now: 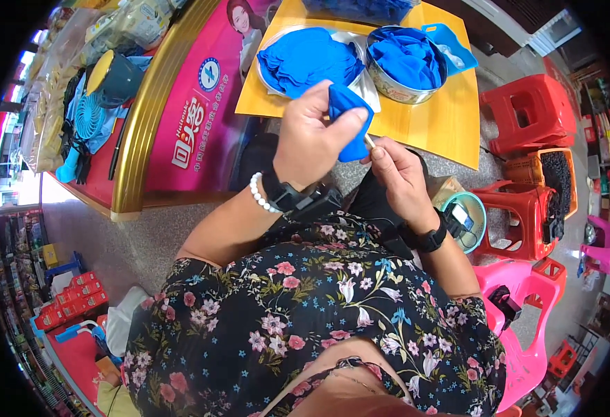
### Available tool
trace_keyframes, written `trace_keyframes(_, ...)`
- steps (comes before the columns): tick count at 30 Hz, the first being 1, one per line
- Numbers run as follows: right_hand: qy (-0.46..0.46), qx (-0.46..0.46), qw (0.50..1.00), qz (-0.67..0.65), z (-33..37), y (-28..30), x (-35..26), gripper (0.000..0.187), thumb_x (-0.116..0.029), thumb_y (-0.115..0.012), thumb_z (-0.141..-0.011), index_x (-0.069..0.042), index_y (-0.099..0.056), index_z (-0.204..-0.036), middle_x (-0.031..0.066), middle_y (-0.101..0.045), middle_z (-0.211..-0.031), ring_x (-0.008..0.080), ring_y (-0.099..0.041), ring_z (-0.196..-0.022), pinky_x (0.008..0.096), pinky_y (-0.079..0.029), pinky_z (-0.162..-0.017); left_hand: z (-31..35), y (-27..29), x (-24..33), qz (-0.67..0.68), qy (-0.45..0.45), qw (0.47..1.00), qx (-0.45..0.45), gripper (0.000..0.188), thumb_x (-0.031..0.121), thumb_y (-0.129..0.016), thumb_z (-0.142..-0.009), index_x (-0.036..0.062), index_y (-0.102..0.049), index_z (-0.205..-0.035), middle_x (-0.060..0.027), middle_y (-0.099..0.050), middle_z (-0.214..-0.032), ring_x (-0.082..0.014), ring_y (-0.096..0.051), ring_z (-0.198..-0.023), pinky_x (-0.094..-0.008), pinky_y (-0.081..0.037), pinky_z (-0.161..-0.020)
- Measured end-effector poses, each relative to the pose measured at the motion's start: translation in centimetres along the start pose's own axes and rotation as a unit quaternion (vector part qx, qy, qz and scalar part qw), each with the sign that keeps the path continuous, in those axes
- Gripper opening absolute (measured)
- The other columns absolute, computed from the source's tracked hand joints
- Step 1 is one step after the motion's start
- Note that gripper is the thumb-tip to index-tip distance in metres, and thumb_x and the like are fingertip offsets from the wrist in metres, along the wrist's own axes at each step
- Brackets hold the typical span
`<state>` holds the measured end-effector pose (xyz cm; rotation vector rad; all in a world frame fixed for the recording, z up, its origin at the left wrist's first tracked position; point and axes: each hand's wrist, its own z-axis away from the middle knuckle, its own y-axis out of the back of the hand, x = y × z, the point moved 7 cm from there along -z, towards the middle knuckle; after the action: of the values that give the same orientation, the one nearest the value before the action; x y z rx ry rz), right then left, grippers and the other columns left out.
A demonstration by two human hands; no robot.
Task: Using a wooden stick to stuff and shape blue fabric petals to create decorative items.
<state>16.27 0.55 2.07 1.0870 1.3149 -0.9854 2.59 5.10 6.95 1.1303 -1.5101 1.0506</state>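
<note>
Pinched in my left hand (312, 135) is a blue fabric piece (352, 139), held up in front of my body, its fingers closed on the upper part. My right hand (401, 174) grips a thin, pale stick-like tool (369, 142) between thumb and fingers. The tool's tip meets the fabric's lower right edge; its far end is hidden in my fingers. Just beyond, a pile of flat blue fabric pieces (308, 59) lies on a light plate. To its right stands a round tin (408, 93) filled with crumpled blue fabric (406, 55).
The plate and tin rest on a yellow board (451, 128), with a blue plastic scoop-shaped tray (463, 55) behind. A pink counter (173, 118) with a gold edge is at left. Red stools (527, 115), a teal bucket (484, 222) and a pink chair (527, 361) stand at right.
</note>
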Motion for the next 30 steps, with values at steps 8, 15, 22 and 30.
trace_keyframes(8, -0.021, -0.001, 0.996, -0.084, -0.3, 0.2, 0.3, 0.029, -0.027, -0.046, -0.097, -0.004, -0.058, -0.085, -0.0054, -0.044, -0.062, 0.0033, -0.037, -0.054, 0.0192, -0.028, -0.049, 0.4, -0.5, -0.5, 0.040, -0.008, 0.999, -0.014, 0.011, 0.010, -0.066, -0.082, 0.0008, -0.061, -0.086, 0.0010, -0.059, -0.077, -0.0036, -0.054, -0.065, -0.0192, -0.045, -0.057)
trace_keyframes(15, -0.016, 0.014, 0.996, -0.087, -0.1, 0.9, 0.9, 0.029, -0.028, -0.045, -0.097, -0.005, -0.057, -0.084, -0.0082, -0.036, -0.058, 0.0012, -0.030, -0.051, 0.0186, -0.023, -0.046, 0.5, 0.2, -0.9, -0.010, 0.039, 0.999, -0.034, 0.012, 0.012, -0.064, -0.086, 0.0008, -0.061, -0.090, -0.0006, -0.062, -0.077, -0.0033, -0.058, -0.066, -0.0175, -0.049, -0.055)
trace_keyframes(22, -0.014, 0.038, 0.994, -0.106, -0.3, 0.7, 0.5, 0.029, -0.026, -0.046, -0.097, -0.003, -0.057, -0.084, -0.0069, -0.040, -0.063, 0.0028, -0.032, -0.056, 0.0193, -0.026, -0.050, 1.4, -1.2, -0.8, 0.002, 0.030, 0.998, -0.050, 0.008, 0.008, -0.063, -0.086, -0.0004, -0.062, -0.086, 0.0005, -0.062, -0.077, -0.0038, -0.057, -0.066, -0.0202, -0.049, -0.058)
trace_keyframes(30, 0.032, 0.047, 0.998, 0.002, -0.2, 1.4, -0.8, 0.028, -0.023, -0.047, -0.097, -0.002, -0.058, -0.084, -0.0029, -0.047, -0.067, 0.0048, -0.039, -0.061, 0.0204, -0.033, -0.055, 0.4, 0.4, 0.5, 0.081, -0.051, 0.995, 0.016, 0.021, 0.008, -0.064, -0.086, -0.0008, -0.057, -0.104, -0.0033, -0.063, -0.093, -0.0073, -0.058, -0.079, -0.0224, -0.049, -0.075)
